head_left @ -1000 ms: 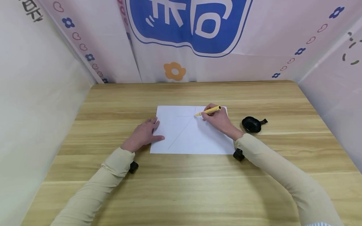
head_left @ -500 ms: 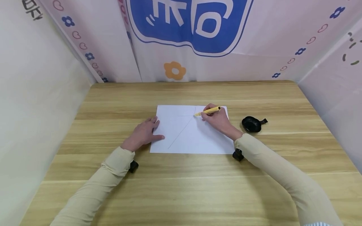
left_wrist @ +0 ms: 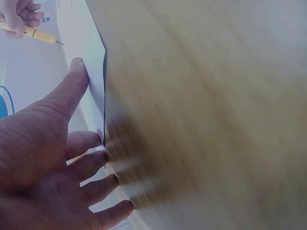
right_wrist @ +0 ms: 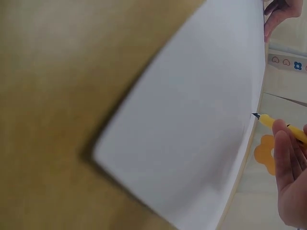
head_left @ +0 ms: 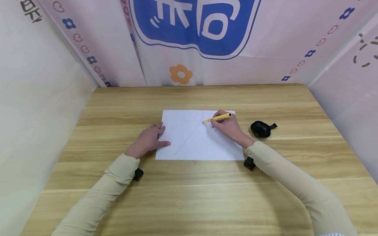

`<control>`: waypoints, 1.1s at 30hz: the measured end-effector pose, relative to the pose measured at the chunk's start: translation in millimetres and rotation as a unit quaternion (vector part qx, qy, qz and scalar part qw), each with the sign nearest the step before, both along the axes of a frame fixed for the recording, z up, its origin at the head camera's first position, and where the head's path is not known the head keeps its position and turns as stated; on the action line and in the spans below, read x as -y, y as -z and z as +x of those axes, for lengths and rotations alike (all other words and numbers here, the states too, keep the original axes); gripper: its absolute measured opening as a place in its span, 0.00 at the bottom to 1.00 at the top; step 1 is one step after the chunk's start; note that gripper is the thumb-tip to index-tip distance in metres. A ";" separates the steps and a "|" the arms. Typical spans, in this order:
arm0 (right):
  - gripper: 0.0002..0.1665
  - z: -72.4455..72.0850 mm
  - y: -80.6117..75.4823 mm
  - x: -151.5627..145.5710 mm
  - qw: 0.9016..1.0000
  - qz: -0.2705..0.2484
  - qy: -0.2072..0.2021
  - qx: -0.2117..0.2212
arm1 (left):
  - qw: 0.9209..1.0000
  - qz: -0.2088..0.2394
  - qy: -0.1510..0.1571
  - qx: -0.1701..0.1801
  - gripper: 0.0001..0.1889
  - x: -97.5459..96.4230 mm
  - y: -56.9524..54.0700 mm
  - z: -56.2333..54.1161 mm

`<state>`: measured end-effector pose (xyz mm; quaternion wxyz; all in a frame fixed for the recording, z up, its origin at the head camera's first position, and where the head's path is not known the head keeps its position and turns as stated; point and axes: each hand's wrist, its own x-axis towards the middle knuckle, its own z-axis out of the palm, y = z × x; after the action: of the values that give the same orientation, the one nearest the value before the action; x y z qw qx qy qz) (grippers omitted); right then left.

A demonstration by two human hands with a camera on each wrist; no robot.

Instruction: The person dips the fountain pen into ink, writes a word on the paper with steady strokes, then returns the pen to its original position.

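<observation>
A white sheet of paper (head_left: 218, 149) lies on the table, bearing a long slanted line, a short horizontal line and a faint stroke near the top. My left hand (head_left: 149, 139) rests at its left edge, thumb on the sheet; the left wrist view shows the fingers (left_wrist: 86, 167) spread, fingertips at the edge and the wood. My right hand (head_left: 228, 126) pinches a yellow fountain pen (head_left: 220, 117) over the upper right of the sheet. The dark nib (right_wrist: 256, 116) points at where the lines meet. Whether it touches the paper I cannot tell.
A small black pan-shaped dish (head_left: 261, 129) with a short handle sits right of the paper, beyond my right wrist. Wooden tabletop (head_left: 189, 196) surrounds the sheet. A printed white backdrop (head_left: 254, 72) stands along the table's far edge, with pale walls at both sides.
The right hand with the pen has shifted very slightly toward me and right. The left hand and paper stay in place; the head view has swung a little. No new line is discernible.
</observation>
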<state>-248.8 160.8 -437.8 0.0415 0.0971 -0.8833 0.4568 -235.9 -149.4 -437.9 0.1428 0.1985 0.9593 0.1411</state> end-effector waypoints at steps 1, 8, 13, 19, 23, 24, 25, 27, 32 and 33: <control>0.06 0.5 0.3 -0.8 1.000 0.002 0.001 -0.002 | 1.000 -0.001 0.000 0.000 0.41 -0.1 0.1 0.1; 0.06 4.6 2.3 -4.7 1.000 -0.021 -0.001 -0.002 | 1.000 -0.007 0.001 0.005 0.41 0.0 -0.3 0.4; 0.06 8.7 2.9 -7.9 1.000 -0.028 0.001 0.008 | 1.000 -0.006 0.002 0.006 0.41 0.1 0.0 -0.3; 0.05 14.7 2.7 -11.7 1.000 -0.029 0.003 0.009 | 1.000 -0.005 0.003 0.003 0.41 0.7 0.3 -0.4; 0.06 18.5 2.3 -13.7 1.000 -0.027 0.007 0.012 | 1.000 -0.006 0.004 0.002 0.41 0.4 1.4 -1.1; 0.06 19.3 2.3 -14.3 1.000 -0.027 0.008 0.013 | 1.000 -0.007 0.004 0.002 0.41 0.3 1.6 -1.3; 0.06 20.0 2.6 -15.0 1.000 -0.025 0.010 0.014 | 1.000 -0.007 0.003 0.002 0.40 0.1 2.0 -1.5; 0.06 21.6 2.6 -16.1 1.000 -0.025 0.011 0.014 | 1.000 -0.009 0.003 0.001 0.40 -0.3 2.4 -1.7; 0.06 25.3 2.3 -19.1 1.000 -0.027 0.009 0.009 | 1.000 -0.009 0.002 0.002 0.40 -0.5 1.7 -1.6; 0.06 26.1 2.2 -19.8 1.000 -0.026 0.010 0.010 | 1.000 -0.008 0.002 0.002 0.40 -0.5 1.6 -1.6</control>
<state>-222.7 180.6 -440.0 0.0396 0.0830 -0.8724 0.4801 -237.5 -148.8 -439.5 0.1462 0.1993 0.9598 0.1330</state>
